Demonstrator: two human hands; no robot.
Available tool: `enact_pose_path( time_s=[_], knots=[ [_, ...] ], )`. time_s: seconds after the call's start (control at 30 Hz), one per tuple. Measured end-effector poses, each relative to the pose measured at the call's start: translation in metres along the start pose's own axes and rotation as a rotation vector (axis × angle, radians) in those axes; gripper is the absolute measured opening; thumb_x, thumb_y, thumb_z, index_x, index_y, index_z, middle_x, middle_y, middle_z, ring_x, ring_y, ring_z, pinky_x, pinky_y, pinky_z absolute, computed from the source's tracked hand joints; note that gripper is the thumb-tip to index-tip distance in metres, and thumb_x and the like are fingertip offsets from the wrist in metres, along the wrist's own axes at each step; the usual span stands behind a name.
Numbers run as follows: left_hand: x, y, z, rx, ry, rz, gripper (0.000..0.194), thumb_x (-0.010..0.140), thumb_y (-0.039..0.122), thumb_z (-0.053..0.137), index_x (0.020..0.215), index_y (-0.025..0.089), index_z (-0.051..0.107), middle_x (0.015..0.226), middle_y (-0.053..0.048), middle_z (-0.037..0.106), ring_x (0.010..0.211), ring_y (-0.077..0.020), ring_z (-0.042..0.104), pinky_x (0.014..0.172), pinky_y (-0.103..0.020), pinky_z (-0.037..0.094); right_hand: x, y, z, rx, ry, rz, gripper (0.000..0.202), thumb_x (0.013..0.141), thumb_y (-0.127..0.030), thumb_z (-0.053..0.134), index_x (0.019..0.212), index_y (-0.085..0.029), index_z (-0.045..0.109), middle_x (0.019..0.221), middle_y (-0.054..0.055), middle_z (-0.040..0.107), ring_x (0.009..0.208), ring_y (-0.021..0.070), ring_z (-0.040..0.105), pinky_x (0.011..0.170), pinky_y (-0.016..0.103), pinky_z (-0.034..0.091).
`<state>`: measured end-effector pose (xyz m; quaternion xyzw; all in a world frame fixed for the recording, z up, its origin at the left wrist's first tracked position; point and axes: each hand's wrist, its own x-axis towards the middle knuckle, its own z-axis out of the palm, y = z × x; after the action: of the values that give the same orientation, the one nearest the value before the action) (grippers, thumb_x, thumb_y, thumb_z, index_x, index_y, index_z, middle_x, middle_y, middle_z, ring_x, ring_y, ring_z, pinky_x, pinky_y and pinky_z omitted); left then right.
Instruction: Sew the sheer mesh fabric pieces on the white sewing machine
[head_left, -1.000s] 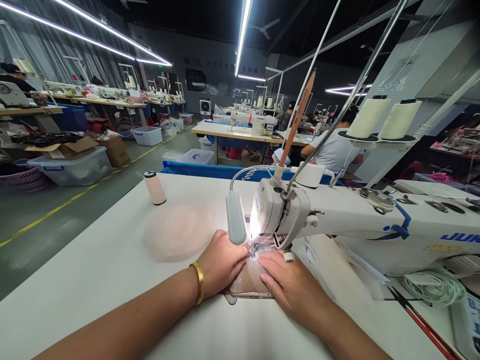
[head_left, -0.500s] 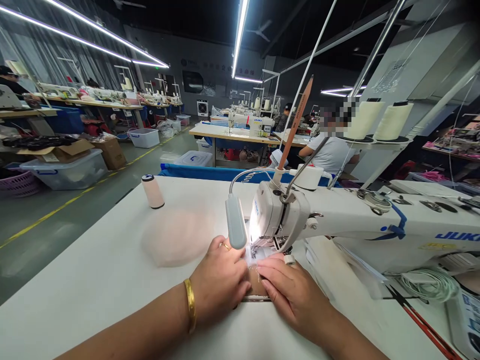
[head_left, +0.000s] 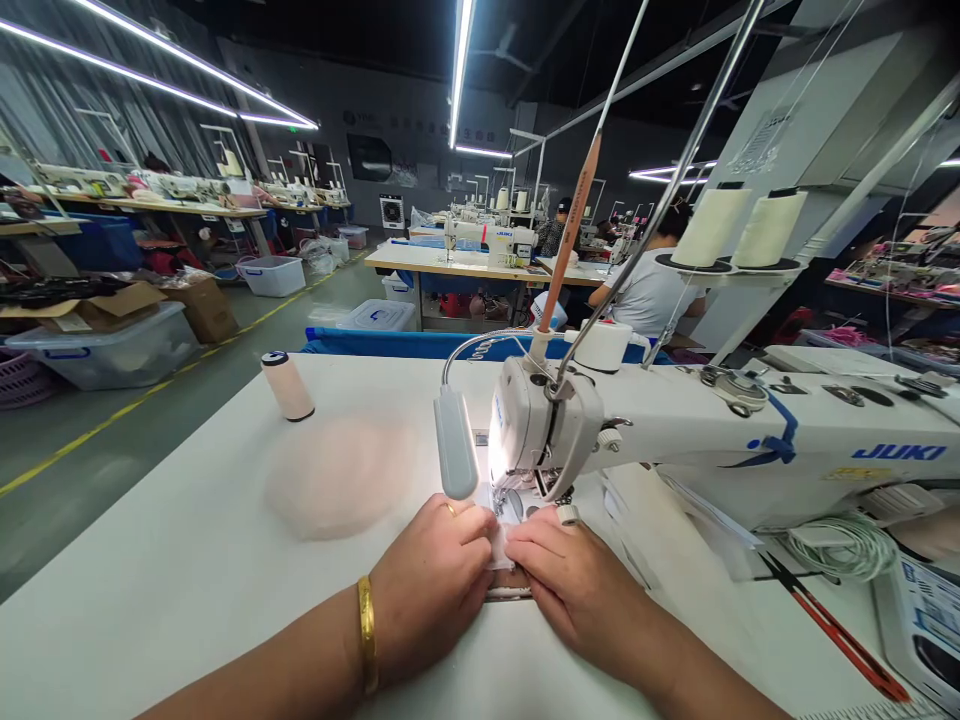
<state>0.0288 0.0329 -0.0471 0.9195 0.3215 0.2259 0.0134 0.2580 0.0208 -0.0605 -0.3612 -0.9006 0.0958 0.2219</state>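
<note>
1. We are seeing ceiling tubes [head_left: 461, 75] burning white against a dim ceiling [head_left: 367, 50].
2. A lamp [head_left: 455, 445] is washing the machine head [head_left: 544, 420] with glare.
3. Soft shadow is greying the near tabletop [head_left: 484, 665].
4. We are finding the wall lettering [head_left: 442, 130] blurring and the view's edges stretching.

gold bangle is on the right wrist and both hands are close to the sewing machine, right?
Wrong side: the head view shows the gold bangle on the left wrist. The left hand and right hand are indeed close to the sewing machine.
</note>
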Motion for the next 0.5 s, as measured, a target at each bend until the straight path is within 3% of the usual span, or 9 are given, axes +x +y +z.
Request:
enact_pose_path(
  time_s=[0.27,0.5],
  knots=[
    [0.0008,-0.0017,-0.0013,-0.015,-0.025,0.024,0.017,0.093,0.008,0.054,0.080,0.019,0.059,0.086,-0.002,0.070,0.078,-0.0197,0.062,0.076,-0.039,0.045,0.0003,-0.0028,0.0009,-0.008,0.022,-0.008,0.028,0.093,0.001,0.040,0.090,-0.021,0.058,0.087,0.005,0.062,0.079,0.0221,0.053,0.069,0.034,0.044],
    [-0.0037,-0.0026,0.0048,-0.024,0.063,0.110,0.019,0.092,0.005,0.055,0.088,0.021,0.065,0.085,-0.001,0.069,0.078,-0.0194,0.059,0.078,-0.037,0.040,0.0032,-0.0036,-0.0015,-0.040,0.047,-0.005,0.033,0.095,-0.001,0.043,0.105,-0.024,0.066,0.092,0.006,0.067,0.084,0.0240,0.059,0.069,0.035,0.050]
  ],
)
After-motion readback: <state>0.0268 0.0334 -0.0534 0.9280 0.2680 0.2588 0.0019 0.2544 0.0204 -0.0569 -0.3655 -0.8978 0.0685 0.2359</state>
